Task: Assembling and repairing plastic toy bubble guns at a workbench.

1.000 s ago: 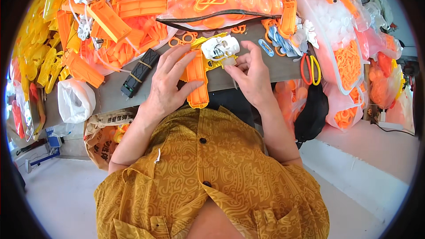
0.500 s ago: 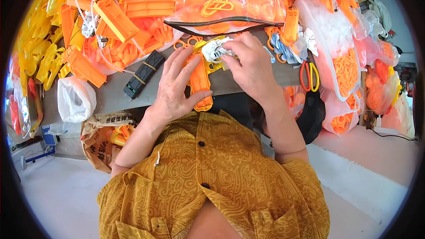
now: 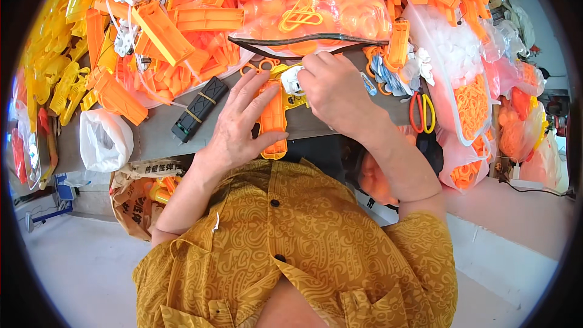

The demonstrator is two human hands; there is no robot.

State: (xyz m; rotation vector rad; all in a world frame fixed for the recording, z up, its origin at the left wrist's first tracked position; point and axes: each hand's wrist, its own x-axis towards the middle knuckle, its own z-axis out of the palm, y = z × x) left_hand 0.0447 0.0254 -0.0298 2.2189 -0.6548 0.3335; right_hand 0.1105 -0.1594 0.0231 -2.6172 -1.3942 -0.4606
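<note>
An orange plastic shell [image 3: 273, 115], long and grip-shaped, lies at the front of the table with a yellow upper part [image 3: 294, 99] spreading to its right. Across its lower end rests the thumb of my left hand [image 3: 234, 124], while the fingers reach along its left side, holding it. A white plastic mechanism [image 3: 292, 79] sits on the yellow part. The curled fingers of my right hand [image 3: 337, 91] close at its right side and cover part of it; their tips are hidden.
A black block with rubber bands [image 3: 199, 109] and a white plastic bag [image 3: 105, 140] lie to the left. Orange-handled scissors [image 3: 260, 65] are just beyond my hands. Behind sits a clear bag of orange parts [image 3: 340, 9]. Red-and-yellow-handled scissors [image 3: 429, 113] are on the right.
My right hand has turned and curled over the white mechanism, and its forearm has swung outward to the right. My left hand stays on the orange shell, its fingers slightly shifted.
</note>
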